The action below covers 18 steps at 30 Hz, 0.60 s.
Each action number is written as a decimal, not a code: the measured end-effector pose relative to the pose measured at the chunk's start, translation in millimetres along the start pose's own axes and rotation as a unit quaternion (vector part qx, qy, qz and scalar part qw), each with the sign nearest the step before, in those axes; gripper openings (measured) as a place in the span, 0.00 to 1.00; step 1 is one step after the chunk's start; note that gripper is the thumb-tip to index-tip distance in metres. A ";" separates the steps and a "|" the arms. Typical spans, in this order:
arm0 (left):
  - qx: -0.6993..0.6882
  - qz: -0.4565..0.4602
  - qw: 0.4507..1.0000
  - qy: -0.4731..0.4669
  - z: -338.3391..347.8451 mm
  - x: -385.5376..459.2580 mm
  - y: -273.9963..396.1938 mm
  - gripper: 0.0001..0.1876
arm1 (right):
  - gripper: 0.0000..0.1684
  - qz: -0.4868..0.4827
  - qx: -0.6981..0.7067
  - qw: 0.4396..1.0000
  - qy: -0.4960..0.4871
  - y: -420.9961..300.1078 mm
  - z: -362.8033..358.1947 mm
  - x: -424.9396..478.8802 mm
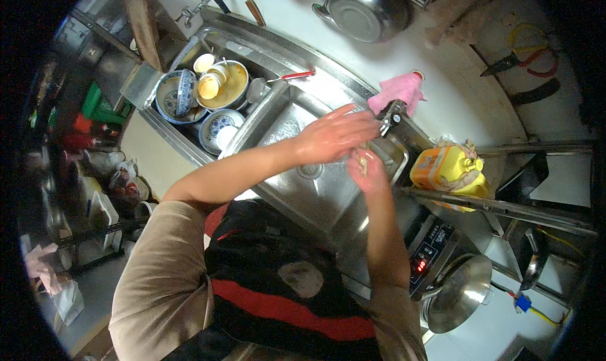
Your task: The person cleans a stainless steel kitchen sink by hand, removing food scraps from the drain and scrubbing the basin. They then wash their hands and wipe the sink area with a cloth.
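Over the right part of a stainless steel sink basin (303, 209), my two wet hands are close together. My left hand (336, 131) is stretched out with its fingers extended and blurred, just beside the tap (392, 118). My right hand (369, 171) is under its fingertips, palm partly turned up; something pale shows at its palm and fingers, too blurred to name. A pink cloth (397, 92) hangs over the tap's back part. In the left basin stand blue-and-white bowls (171, 96), a large bowl of cloudy liquid (236, 89) and small cups (208, 86).
A red-handled utensil (298, 75) lies across the basin divider. Right of the sink are a yellow jug (447, 171), a metal rail (502, 212) and an induction cooker (428, 257) with a steel pan (461, 294). A wok (369, 10) hangs on the wall.
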<state>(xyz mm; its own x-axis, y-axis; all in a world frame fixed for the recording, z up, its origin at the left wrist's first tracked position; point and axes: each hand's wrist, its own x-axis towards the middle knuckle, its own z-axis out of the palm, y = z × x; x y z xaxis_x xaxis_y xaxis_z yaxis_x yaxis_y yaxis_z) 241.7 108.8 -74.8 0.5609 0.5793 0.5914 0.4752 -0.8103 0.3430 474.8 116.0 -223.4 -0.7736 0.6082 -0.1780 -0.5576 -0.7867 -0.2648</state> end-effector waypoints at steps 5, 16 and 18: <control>-0.235 -0.093 0.966 -0.046 -2.4 -112.2 -14.3 0.24 | 0.28 0.096 -0.125 0.987 0.017 38.5 60.7 25.5; -0.091 0.050 0.984 0.144 -10.1 -177.7 24.6 0.28 | 0.22 0.317 -0.390 0.857 0.116 144.6 158.9 93.6; -0.046 0.003 0.984 0.175 -17.8 -188.0 32.4 0.28 | 0.21 0.356 -0.406 0.834 0.116 154.5 171.9 98.0</control>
<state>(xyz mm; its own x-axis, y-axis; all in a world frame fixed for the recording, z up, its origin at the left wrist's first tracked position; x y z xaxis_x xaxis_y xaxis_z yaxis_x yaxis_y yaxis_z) 139.6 -28.0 -161.9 0.2888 0.5208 0.8033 0.4001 -0.8280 0.3930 261.1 35.9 -118.9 -0.6900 0.0965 -0.7174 0.4779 -0.6836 -0.5516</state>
